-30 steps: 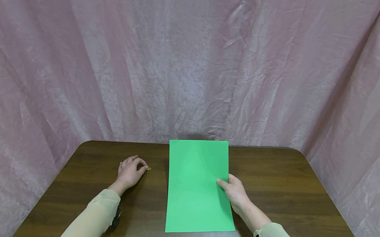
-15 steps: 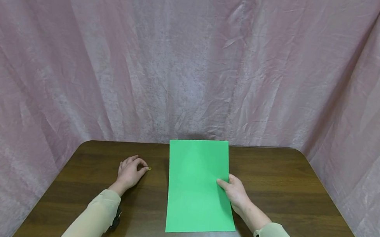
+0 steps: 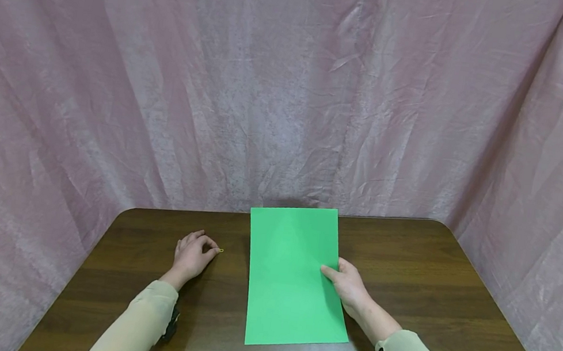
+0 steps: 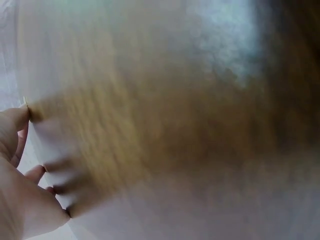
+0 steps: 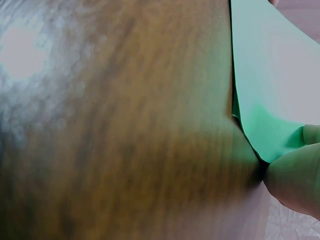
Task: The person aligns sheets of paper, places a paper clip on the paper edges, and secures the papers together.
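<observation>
A green sheet is clamped along its right long edge by the right hand, thumb laid flat over the top face and the other fingers mostly tucked out of sight underneath. The spot being held is pretty much midway along that edge, so most of the sheet is left sticking out to the left of the grip. In the right wrist view the paper can be seen bowed a bit right by the hand.

Over on the other side, a tiny yellow clip is pinched between thumb and index finger of the left hand. It's held right at the tips, with just a looped end poked out toward the sheet. The two aren't touching; a strip of bare brown table is left between them. Whether the clip is touching the wood can't really be told.

Pale sleeves are worn on both arms, and a pink curtain is hung behind the table.
</observation>
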`<state>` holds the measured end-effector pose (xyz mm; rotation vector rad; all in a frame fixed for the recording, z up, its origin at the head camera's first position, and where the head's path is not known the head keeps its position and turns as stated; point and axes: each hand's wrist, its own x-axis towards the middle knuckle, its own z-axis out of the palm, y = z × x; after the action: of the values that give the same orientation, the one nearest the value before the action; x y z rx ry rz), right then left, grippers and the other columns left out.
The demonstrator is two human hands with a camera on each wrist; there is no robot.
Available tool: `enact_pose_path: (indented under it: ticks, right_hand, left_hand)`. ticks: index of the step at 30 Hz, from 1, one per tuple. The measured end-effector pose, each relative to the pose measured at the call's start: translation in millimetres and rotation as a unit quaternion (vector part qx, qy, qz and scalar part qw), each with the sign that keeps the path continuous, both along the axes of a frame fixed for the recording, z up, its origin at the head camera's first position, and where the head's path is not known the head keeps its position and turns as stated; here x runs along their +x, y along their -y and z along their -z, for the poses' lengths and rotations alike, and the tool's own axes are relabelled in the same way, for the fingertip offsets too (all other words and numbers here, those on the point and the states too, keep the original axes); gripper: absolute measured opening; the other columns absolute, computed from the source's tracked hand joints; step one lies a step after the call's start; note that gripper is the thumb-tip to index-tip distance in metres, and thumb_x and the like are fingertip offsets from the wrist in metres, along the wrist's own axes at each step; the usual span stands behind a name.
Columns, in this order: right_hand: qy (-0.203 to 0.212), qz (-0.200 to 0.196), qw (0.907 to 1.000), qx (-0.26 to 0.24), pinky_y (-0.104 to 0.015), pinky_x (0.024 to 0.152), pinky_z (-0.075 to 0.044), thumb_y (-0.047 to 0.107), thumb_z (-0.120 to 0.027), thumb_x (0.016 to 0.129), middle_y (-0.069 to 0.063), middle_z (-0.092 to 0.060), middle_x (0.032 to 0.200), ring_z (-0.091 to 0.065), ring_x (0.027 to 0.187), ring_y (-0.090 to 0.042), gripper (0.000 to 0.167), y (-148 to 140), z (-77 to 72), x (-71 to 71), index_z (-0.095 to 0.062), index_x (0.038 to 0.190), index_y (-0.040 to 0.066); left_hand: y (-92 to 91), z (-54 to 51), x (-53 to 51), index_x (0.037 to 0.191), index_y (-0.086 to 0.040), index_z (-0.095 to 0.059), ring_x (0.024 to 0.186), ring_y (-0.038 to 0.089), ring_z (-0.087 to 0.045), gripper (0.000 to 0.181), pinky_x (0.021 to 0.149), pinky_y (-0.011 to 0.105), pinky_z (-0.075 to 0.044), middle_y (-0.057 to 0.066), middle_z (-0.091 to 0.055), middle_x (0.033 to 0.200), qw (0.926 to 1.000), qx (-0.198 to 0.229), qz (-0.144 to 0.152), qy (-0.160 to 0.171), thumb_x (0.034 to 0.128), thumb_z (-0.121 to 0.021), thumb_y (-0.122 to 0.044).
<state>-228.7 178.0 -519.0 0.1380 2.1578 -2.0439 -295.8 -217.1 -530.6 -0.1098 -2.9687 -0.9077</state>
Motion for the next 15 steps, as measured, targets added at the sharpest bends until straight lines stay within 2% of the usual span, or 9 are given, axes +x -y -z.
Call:
enact_pose_path:
  ticks: [15]
  right_hand:
    - [-0.003,0.000,1.0000,0.009,-0.042,0.073,-0.058,0.014,-0.056,0.106,-0.019,-0.068,0.114,-0.069,0.089,-0.027,0.040,0.4,-2.4,1.7,-0.052,0.140,-0.006]
  left_hand:
    - [0.5,-2.1,-0.5,0.103,-0.012,-0.072,0.148,0.050,-0.017,0.013,0.118,0.068,0.000,0.025,-0.033,0.159,1.0000,0.001,0.002,0.008,0.1004,-0.068,-0.025]
